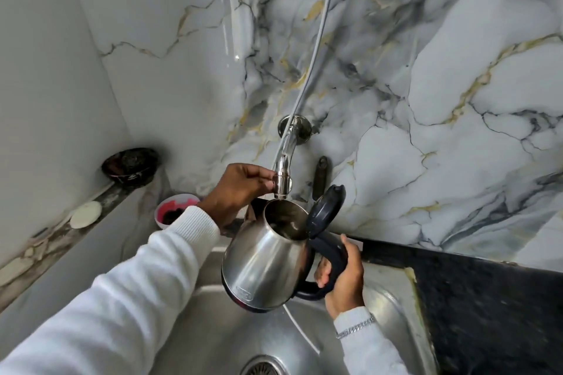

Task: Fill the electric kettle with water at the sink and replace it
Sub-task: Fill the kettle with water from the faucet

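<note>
A: What are the fingers doing?

B: The left hand (234,189) pinches the shiny tap (283,173) at its tip. The right hand (341,277) is wrapped tight round the dark handle (330,256).

A: Where is the kettle (265,262)?

B: Up over the metal sink (213,329), its open mouth right under the tap, at five o'clock from the left fingers. It is smooth, round steel, tall way nearly up. The lid (326,211) stands open at one o'clock.

A: Water?

B: I can't tell.

Kettle (263,256): brushed silver body, dark navy lid and handle. Wall (441,85): white marble, grey and gold veins. Worktop (487,298): black, speckled. Sleeves white.
</note>
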